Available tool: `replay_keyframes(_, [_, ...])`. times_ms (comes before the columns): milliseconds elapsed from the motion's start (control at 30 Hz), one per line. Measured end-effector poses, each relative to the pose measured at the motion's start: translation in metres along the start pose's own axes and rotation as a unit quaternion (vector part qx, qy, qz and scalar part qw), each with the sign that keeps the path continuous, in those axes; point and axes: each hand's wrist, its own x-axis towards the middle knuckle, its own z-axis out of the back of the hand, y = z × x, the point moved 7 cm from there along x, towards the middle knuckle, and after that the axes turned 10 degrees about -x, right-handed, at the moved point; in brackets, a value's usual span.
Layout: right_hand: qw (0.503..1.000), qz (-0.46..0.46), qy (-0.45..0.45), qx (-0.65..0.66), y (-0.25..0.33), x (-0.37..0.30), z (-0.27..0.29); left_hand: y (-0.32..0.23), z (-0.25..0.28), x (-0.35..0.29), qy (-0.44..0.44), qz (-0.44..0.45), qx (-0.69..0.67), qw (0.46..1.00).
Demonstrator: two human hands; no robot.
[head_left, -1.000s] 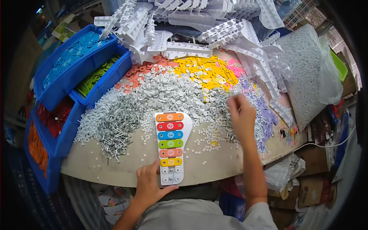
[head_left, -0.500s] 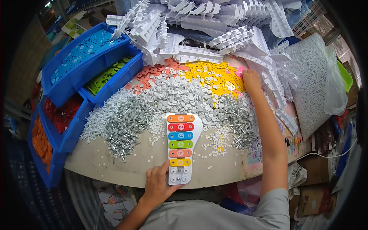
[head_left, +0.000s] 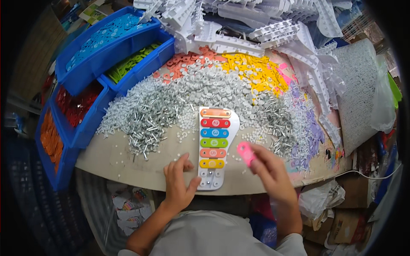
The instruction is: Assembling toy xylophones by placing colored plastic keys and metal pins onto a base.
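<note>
A white toy xylophone base lies on the table in front of me. Across it run colored bars: orange, red, blue, green, salmon and yellow. Bare white pegs show at its near end. Between the thumb and fingers of my right hand is a pink xylophone bar, held up just right of the base. My left hand is open at the base's near left side, its thumb close to the edge; whether it touches is hard to tell.
Heaps of metal pins, white round caps, yellow bars and salmon bars surround the base. Purple bars lie to the right. Blue bins stand left; stacked white bases fill the back.
My right hand has come back from the far right heap with a pink bar. My left hand has let go of the base's edge and opened. The whole view has shifted somewhat.
</note>
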Motion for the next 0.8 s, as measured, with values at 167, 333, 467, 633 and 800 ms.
replay_keyframes(167, [0.982, -0.078, 0.098, 0.139, -0.013, -0.042, -0.066, -0.021, 0.010, 0.014, -0.007, 0.067, -0.175, 0.982])
replay_keyframes(333, [0.993, -0.070, 0.079, 0.052, -0.014, -0.042, -0.074, -0.035, 0.008, 0.015, 0.051, -0.024, -0.079, 0.995])
replay_keyframes(467, [0.997, -0.047, 0.037, 0.053, -0.011, -0.045, -0.086, -0.031, 0.009, 0.002, 0.013, 0.035, -0.122, 0.992])
replay_keyframes(633, [0.996, 0.076, 0.033, -0.040, 0.003, -0.051, -0.096, -0.050, 0.007, -0.006, 0.166, -0.039, -0.078, 0.982])
replay_keyframes(800, [0.996, 0.059, 0.073, -0.008, 0.009, -0.052, -0.093, -0.061, 0.013, 0.000, 0.243, -0.082, -0.039, 0.966])
